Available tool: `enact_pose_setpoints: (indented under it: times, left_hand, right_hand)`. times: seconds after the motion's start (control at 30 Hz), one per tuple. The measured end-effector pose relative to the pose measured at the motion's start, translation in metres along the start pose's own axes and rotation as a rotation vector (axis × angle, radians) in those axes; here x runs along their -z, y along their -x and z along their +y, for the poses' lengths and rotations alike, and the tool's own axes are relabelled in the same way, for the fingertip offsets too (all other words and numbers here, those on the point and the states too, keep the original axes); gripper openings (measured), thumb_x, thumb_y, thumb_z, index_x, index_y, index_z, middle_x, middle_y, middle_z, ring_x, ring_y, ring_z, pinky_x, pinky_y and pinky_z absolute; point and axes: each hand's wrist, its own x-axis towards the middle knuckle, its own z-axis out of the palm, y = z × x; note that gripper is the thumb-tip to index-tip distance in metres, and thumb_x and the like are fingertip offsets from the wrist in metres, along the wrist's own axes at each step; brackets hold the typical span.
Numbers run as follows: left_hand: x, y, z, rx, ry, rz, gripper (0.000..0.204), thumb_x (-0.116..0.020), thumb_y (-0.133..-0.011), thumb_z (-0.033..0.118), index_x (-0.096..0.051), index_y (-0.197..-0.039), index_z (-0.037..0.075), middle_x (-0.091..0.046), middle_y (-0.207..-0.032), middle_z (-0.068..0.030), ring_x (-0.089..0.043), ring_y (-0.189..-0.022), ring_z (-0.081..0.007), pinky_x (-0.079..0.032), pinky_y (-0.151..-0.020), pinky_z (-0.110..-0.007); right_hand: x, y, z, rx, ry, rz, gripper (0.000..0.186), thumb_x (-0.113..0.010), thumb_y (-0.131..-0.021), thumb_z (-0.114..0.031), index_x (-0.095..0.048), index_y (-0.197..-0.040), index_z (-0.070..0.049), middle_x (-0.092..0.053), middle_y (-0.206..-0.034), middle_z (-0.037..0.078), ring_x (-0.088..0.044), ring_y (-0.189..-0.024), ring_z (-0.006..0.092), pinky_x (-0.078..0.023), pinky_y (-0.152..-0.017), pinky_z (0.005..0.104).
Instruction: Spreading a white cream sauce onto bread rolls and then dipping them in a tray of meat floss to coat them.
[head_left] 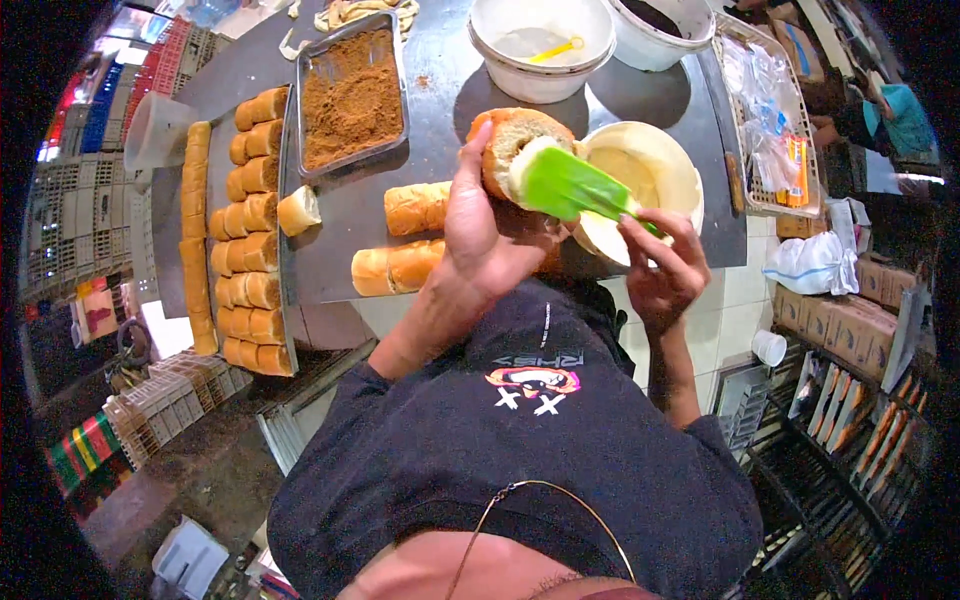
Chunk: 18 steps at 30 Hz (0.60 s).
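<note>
Fingers [678, 232] of the right hand [665, 268] are pinched, with next to no gap, on the handle end of a green spatula [572, 185], seen in the head view at the near edge of a cream-coloured tub [672, 150]. Just left of that tub, a bread roll [492, 150] is cupped in the left hand [478, 225]; its thumb and fingers are spread to the roll's width, the fingers partly hidden beneath. By the spatula's blade, the roll's pale crumb side is met. Farther left of the tub, paired rolls [402, 268] are laid on the grey table [435, 150], and beyond them a metal tray [404, 100] is filled with brown crumbs. Behind the tub, a white bucket [535, 88] with a yellow scoop [552, 50] is placed; to its right, packets are held in a plastic basket [785, 207].
</note>
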Motion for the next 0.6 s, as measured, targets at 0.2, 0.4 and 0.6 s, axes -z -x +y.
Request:
enact_pose_setpoints:
  times: [0.2, 0.4, 0.6]
  left_hand:
    - [0.009, 0.01, -0.001, -0.118, -0.042, 0.081, 0.051, -0.052, -0.093, 0.058, -0.06, -0.123, 0.017, -0.066, -0.117, -0.0029, -0.061, -0.108, -0.0201, -0.046, -0.09, -0.043]
    - [0.109, 0.055, 0.074, -0.745, -0.462, 0.432, 0.045, -0.07, -0.087, 0.032, -0.059, -0.123, 0.008, -0.067, -0.118, -0.0094, -0.063, -0.109, -0.0275, -0.05, -0.09, -0.044]
    - [0.239, 0.142, 0.178, -0.69, -2.456, 1.157, 0.056, -0.079, -0.068, 0.025, -0.059, -0.118, 0.012, -0.063, -0.114, -0.0086, -0.054, -0.115, -0.0256, -0.036, -0.099, -0.048]
  right_hand:
    - [-0.041, -0.016, -0.003, -0.073, 0.136, 0.039, 0.024, -0.076, -0.079, 0.002, -0.076, -0.102, -0.006, -0.068, -0.096, 0.009, -0.066, -0.081, 0.0191, -0.053, -0.069, 0.0301]
    - [0.011, -0.004, 0.031, -0.276, 0.081, 0.116, 0.034, -0.068, -0.077, 0.01, -0.074, -0.108, -0.004, -0.068, -0.103, 0.011, -0.066, -0.096, 0.0225, -0.054, -0.086, 0.0322]
    - [0.062, -0.001, 0.056, -0.452, 0.357, -0.01, 0.029, -0.068, -0.084, 0.006, -0.073, -0.11, -0.004, -0.067, -0.106, 0.008, -0.065, -0.096, 0.0183, -0.053, -0.088, 0.0304]
